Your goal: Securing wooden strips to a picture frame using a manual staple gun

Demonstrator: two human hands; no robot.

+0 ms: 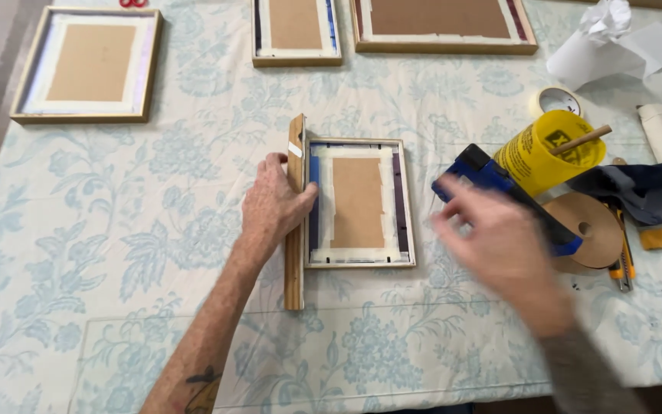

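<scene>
Pressing my left hand (273, 207) flat against the wooden strip (294, 222), fingers spread over its top edge, thumb reaching toward the small frame (359, 202) that the strip butts against along its left side. Strip stands on its narrow edge: stiff, light, likely to tip or slide on the floral cloth (116, 253) unless held down near its middle, where my palm sits now. Frame lies back-up, brown board in the centre, pale tape around it; rigid at the moulding, softer at the board, so best taken by the outer rails, not the middle.

My right hand (499, 245) is blurred in motion, fingers loosely open, holding nothing I can make out, just beside the blue tool (484, 175). Past that: brown tape roll (591, 228), yellow tub (547, 149) with a wooden stick (582, 139) in it, dark cloth (637, 188).

Far edge: three more frames face down, the left one (90, 65) well apart, crumpled white paper (614, 38) at right
</scene>
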